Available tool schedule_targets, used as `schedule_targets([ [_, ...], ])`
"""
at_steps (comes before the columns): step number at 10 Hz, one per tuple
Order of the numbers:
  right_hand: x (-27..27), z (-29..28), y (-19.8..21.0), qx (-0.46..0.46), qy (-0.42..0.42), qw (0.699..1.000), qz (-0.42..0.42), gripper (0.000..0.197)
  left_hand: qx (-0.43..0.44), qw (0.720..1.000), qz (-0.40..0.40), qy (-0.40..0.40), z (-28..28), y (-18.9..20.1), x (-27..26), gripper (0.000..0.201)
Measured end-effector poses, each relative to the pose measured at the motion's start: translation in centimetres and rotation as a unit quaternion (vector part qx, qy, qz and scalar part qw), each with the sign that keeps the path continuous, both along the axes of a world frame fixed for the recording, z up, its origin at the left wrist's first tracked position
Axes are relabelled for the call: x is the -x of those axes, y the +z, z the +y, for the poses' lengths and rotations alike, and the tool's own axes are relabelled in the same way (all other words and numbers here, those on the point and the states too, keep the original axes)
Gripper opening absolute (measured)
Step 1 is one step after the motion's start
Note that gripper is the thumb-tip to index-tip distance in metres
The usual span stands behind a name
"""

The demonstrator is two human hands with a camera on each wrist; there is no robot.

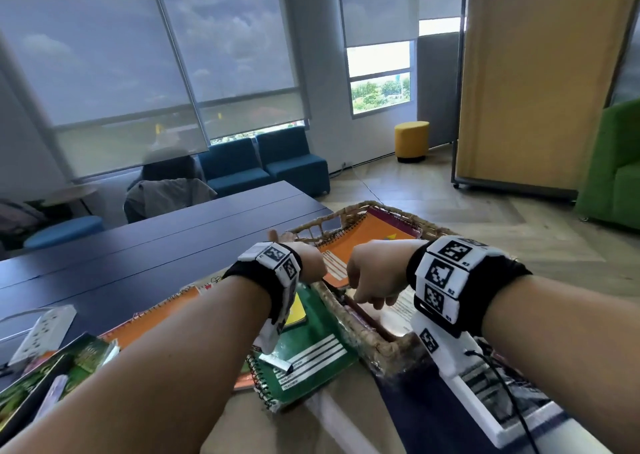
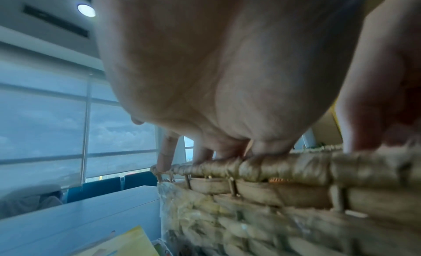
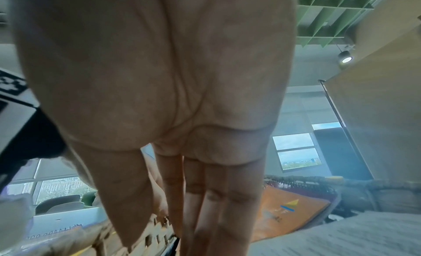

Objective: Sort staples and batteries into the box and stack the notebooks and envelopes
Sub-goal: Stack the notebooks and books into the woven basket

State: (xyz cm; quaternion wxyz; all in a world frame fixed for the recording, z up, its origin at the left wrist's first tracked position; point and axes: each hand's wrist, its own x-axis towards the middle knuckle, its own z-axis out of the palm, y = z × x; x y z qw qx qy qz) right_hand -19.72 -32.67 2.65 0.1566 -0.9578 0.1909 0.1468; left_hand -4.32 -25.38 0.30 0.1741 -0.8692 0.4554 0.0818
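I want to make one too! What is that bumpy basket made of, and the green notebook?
The basket looks woven from dried straw or seagrass: tan, matte strands twisted round its rim. The green notebook seems to have a smooth card cover, held by a wire spiral.

Basket (image 1: 367,336): woven natural fibre, rough, matt, rim wrapped in twisted strands (image 2: 273,170); clear crinkly plastic film over its outer wall (image 2: 205,215). Notebooks: orange one (image 1: 367,242) in the basket and green one (image 1: 311,353) at the table's near edge both have slightly glossy card covers and metal spiral binding. Table (image 1: 173,245): smooth dark laminate, low sheen. Wrist mounts (image 1: 446,277): white matt plastic on black cloth bands.
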Motion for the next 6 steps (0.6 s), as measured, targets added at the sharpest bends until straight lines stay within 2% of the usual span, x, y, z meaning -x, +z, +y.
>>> schedule_targets([
  [1,-0.1,0.2,0.5,-0.004,-0.002,1.000,-0.015,0.023,0.050,0.999,0.016,0.011,1.8,1.0,0.5,0.047],
  [2,-0.1,1.0,1.8,0.010,0.013,0.999,-0.052,0.021,0.144,0.988,0.053,-0.023,3.4,1.5,-0.1,0.040],
  [4,-1.5,4.7,3.8,0.014,0.066,0.987,-0.143,0.008,0.305,0.946,0.102,-0.052,9.0,4.0,0.4,0.025],
  [6,-3.5,10.3,3.6,0.003,0.120,0.979,-0.162,0.011,0.367,0.921,0.113,-0.057,15.8,4.7,1.0,0.016],
])
